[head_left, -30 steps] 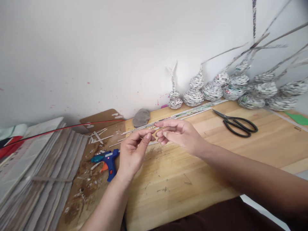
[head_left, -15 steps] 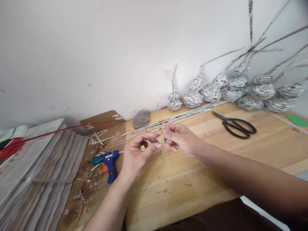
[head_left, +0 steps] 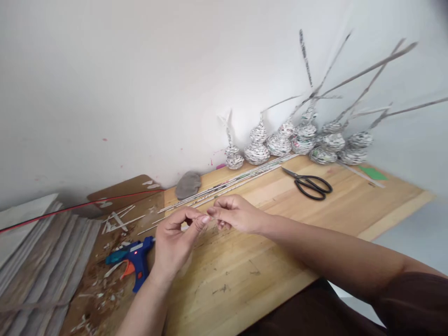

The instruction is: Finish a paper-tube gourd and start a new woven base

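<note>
My left hand (head_left: 178,238) and my right hand (head_left: 236,213) meet over the wooden board (head_left: 252,280), fingertips nearly touching. Each is closed in a pinch of thumb and forefinger. Whatever lies between the fingertips is too small to make out. Behind the hands, several thin paper sticks (head_left: 241,176) lie in a bundle across the board. A blue glue gun (head_left: 138,263) with an orange trigger and a lit red light rests left of my left hand. Black-handled scissors (head_left: 310,184) lie beyond my right forearm.
Woven paper gourd shapes (head_left: 257,144) stand along the wall, long sticks jutting from their tops. A grey lump (head_left: 188,185) sits at the back edge. Stacked paper (head_left: 42,261) fills the left, near scraps and a red cord (head_left: 84,204). A green piece (head_left: 373,173) lies far right.
The view has shifted to the right, so things appear further left. My left thumb and forefinger, apart before, have come together near my right fingertips.
</note>
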